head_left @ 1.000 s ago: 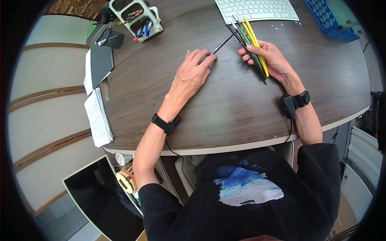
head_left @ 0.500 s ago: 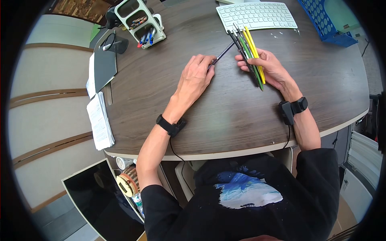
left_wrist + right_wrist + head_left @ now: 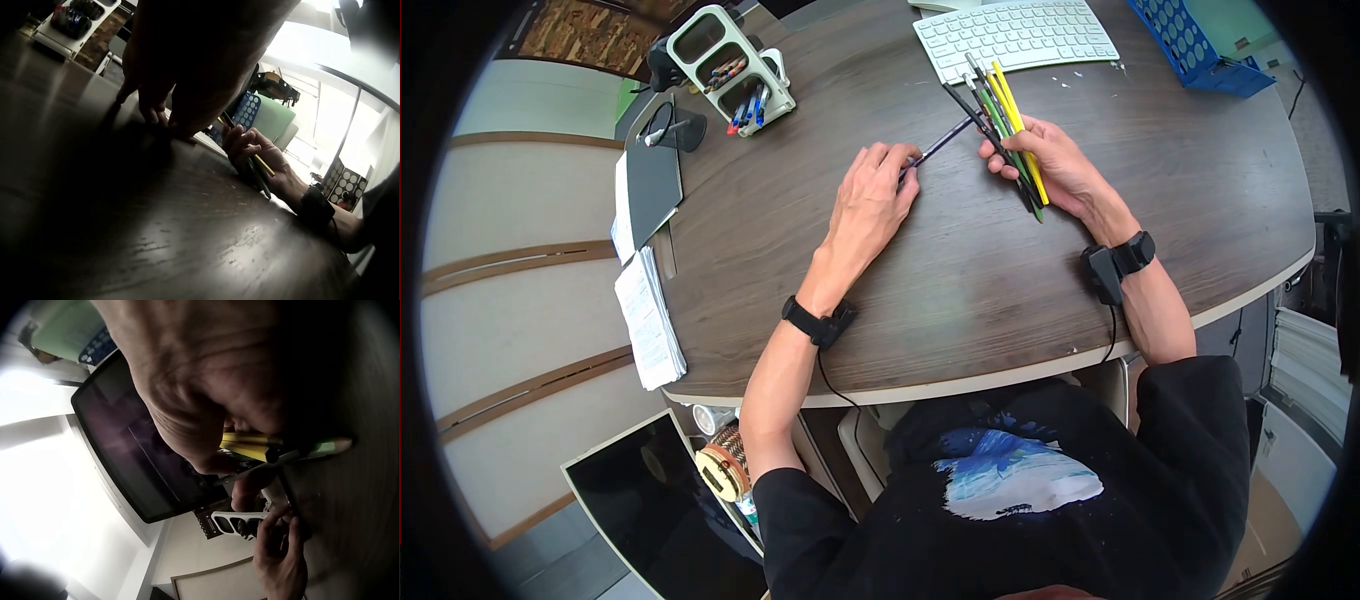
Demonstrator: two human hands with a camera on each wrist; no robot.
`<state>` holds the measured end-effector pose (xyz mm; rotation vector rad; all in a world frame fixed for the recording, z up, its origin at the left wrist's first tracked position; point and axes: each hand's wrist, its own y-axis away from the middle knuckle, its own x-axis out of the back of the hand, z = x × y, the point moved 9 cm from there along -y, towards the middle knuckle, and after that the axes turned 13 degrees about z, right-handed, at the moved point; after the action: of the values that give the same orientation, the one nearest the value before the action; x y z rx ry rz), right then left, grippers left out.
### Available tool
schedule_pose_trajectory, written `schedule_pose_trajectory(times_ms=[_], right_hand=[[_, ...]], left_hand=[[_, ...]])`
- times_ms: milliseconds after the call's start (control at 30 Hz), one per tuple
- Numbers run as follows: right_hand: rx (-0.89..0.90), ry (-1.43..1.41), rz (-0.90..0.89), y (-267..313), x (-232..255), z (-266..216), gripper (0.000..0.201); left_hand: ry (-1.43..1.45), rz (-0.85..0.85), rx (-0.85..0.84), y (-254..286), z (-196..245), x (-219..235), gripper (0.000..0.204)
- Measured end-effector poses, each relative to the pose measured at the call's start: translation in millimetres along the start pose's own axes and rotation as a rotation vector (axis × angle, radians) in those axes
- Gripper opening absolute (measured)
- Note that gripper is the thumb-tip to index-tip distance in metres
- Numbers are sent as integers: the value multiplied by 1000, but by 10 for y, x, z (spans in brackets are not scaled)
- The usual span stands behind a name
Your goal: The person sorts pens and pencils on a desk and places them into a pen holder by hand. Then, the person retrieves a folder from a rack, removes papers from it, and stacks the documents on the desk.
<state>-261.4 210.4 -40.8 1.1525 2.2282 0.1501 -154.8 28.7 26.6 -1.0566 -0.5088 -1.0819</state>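
Note:
In the head view the right hand (image 3: 1055, 165) grips a bundle of several pencils, black, green and yellow (image 3: 1009, 100), fanned out above the desk. The left hand (image 3: 872, 200), palm down at the desk, pinches the near end of a dark purple pencil (image 3: 945, 138) between thumb and fingers. That pencil's far end meets the bundle near the right fingers. The right wrist view shows yellow pencils (image 3: 250, 447) and a green one (image 3: 325, 448) under the right palm, with the left hand (image 3: 281, 556) beyond. The left wrist view has the left fingers in shadow.
A white keyboard (image 3: 1015, 38) lies at the back, with a blue perforated basket (image 3: 1200, 50) to its right. At the back left stand a white organizer with pens (image 3: 735, 75) and a dark mesh cup (image 3: 688, 132). Papers (image 3: 648, 318) lie along the left edge.
Over the last second, the left hand has drawn back slightly and now pinches the purple pencil closer. The right hand's bundle has tilted a little. The head view has shifted.

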Motion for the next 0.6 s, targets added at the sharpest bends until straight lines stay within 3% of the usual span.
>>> schedule_pose_trajectory(times_ms=[600], right_hand=[[20, -45, 10, 25, -40, -45, 28]], left_hand=[[29, 18, 7, 15, 8, 21, 19]])
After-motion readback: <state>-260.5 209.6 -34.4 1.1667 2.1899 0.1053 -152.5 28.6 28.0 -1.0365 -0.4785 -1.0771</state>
